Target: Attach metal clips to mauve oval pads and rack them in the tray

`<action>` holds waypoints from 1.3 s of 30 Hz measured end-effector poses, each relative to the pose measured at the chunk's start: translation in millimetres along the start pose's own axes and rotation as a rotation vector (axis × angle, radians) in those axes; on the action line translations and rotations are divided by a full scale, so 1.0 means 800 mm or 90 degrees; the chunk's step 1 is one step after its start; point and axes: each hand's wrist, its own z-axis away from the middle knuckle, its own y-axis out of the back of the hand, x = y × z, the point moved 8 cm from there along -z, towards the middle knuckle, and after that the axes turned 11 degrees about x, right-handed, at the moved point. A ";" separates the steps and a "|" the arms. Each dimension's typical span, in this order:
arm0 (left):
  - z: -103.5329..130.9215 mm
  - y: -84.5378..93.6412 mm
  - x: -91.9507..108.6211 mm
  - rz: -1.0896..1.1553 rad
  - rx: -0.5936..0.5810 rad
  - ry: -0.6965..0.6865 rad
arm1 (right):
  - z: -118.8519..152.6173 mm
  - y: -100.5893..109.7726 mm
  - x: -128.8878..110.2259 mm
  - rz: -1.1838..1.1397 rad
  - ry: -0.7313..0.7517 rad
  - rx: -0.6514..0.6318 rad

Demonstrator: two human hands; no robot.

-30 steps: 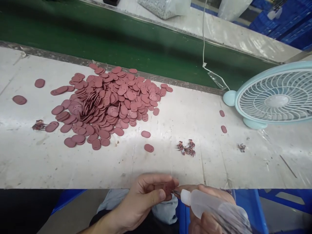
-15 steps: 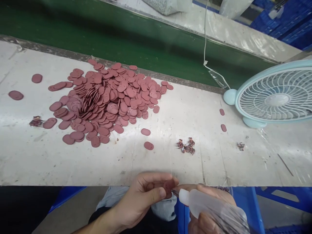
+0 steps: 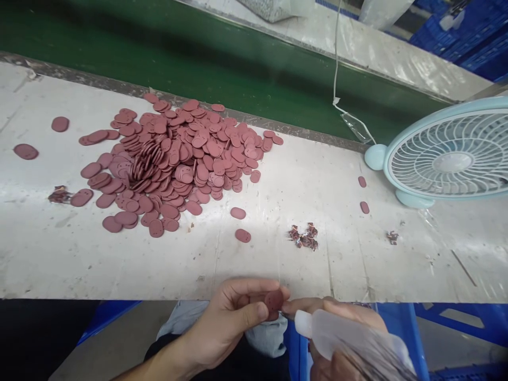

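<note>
Just past the table's front edge, my left hand [image 3: 224,325] is closed, pinching a reddish-brown oval disc [image 3: 273,300] with small holes between thumb and fingers. Part of another such disc shows below it. A translucent white squeeze bottle [image 3: 337,330] with a white cap lies tilted in my right hand [image 3: 359,314], its cap toward the disc. Thin dark strands run along the bottle's lower part. My right index fingertip is at the disc's right edge; whether it pinches something small there I cannot make out.
A large pile of similar oval discs [image 3: 186,153] covers the left of the white table [image 3: 159,270]. Small bundles of brown pieces [image 3: 305,236] lie at centre right. A light-blue fan [image 3: 450,161] stands at right. Behind runs a green belt [image 3: 246,74]; a blue crate [image 3: 402,338] sits below.
The bottle and my right hand have shifted slightly right, away from the disc. The disc in my left hand has turned to show more of its face, and the bottle's dark tip is no longer distinct.
</note>
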 end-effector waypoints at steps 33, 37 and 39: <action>0.009 0.024 0.025 -0.033 0.110 0.009 | -0.103 0.014 -0.052 0.780 0.289 -0.028; 0.006 0.018 0.025 -0.057 0.080 -0.031 | -0.076 0.022 -0.052 0.643 0.217 -0.030; 0.004 0.016 0.023 -0.073 0.061 -0.051 | -0.052 0.011 -0.053 0.501 0.194 -0.057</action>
